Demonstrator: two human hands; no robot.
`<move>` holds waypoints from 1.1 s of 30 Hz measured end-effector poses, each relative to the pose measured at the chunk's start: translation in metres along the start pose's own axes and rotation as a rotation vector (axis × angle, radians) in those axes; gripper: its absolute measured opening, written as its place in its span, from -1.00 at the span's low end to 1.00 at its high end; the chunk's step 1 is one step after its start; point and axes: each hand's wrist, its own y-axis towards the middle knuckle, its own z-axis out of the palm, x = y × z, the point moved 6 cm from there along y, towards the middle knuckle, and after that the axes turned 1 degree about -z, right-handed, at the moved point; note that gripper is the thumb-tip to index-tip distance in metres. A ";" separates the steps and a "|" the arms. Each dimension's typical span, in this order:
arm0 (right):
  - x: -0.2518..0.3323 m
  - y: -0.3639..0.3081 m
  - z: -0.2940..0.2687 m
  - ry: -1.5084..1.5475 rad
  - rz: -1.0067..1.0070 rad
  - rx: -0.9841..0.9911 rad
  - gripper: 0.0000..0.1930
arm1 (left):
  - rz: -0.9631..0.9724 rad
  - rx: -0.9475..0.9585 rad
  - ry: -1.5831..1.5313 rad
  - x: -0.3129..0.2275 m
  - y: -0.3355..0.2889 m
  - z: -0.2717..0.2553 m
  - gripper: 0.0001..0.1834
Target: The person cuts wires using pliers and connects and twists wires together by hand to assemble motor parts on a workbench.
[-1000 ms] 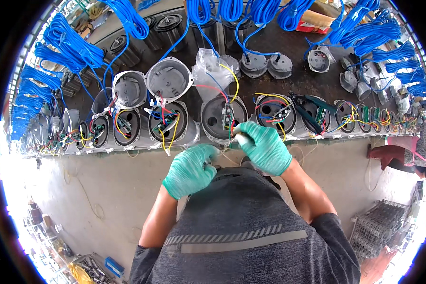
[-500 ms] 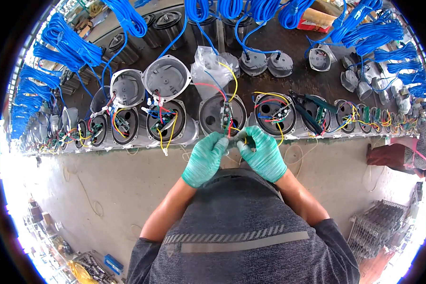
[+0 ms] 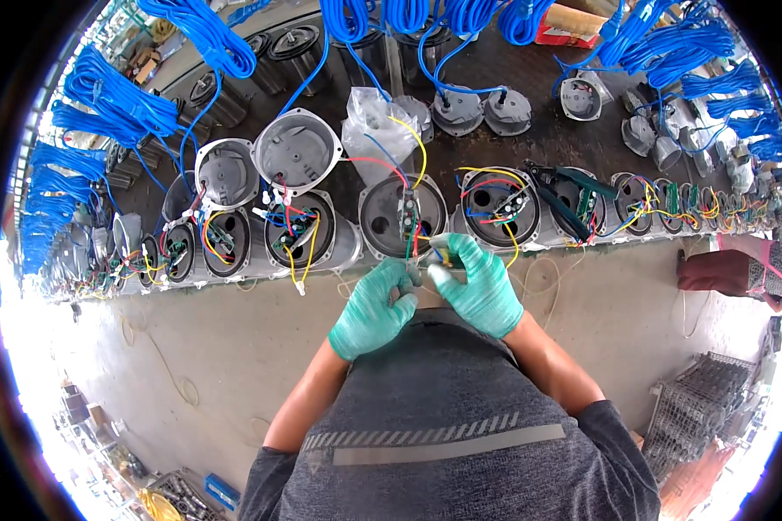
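Note:
Both of my hands wear green knit gloves and meet at the near rim of a round grey motor housing [image 3: 373, 195]. A small green circuit board [image 3: 407, 213] stands up inside it, with red, yellow and blue wires. Wires [image 3: 411, 250] hang down from the board over the rim. My left hand [image 3: 374, 310] is closed, its fingertips pinching the lower ends of these wires. My right hand [image 3: 480, 291] curls beside it, with short yellow and blue wires [image 3: 442, 254] between thumb and forefinger. The exact wire ends are hidden by the fingertips.
Open housings with boards and wires line the bench edge, including one [image 3: 478, 217] at right. Dark-green-handled pliers [image 3: 565, 204] lie across another. Behind are grey covers [image 3: 297, 152], a clear plastic bag [image 3: 375, 130] and blue cable coils [image 3: 204, 39]. A wire crate [image 3: 699, 404] stands on the floor.
My hands have drawn slightly apart at the fingertips. The left has shifted down and left, the right thumb has opened away from it, and blue and yellow wires now show by the right fingers.

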 end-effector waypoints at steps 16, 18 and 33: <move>0.007 0.062 0.006 0.636 0.263 -0.090 -0.90 | -0.059 -0.216 -0.036 -0.017 0.013 -0.021 -0.72; 0.001 0.069 0.007 0.602 0.282 -0.129 -0.90 | 0.001 -0.250 -0.090 -0.009 0.013 -0.018 -0.74; 0.025 0.128 -0.047 0.099 0.034 -0.297 -0.66 | -0.029 -0.250 -0.034 0.001 0.009 -0.023 -0.67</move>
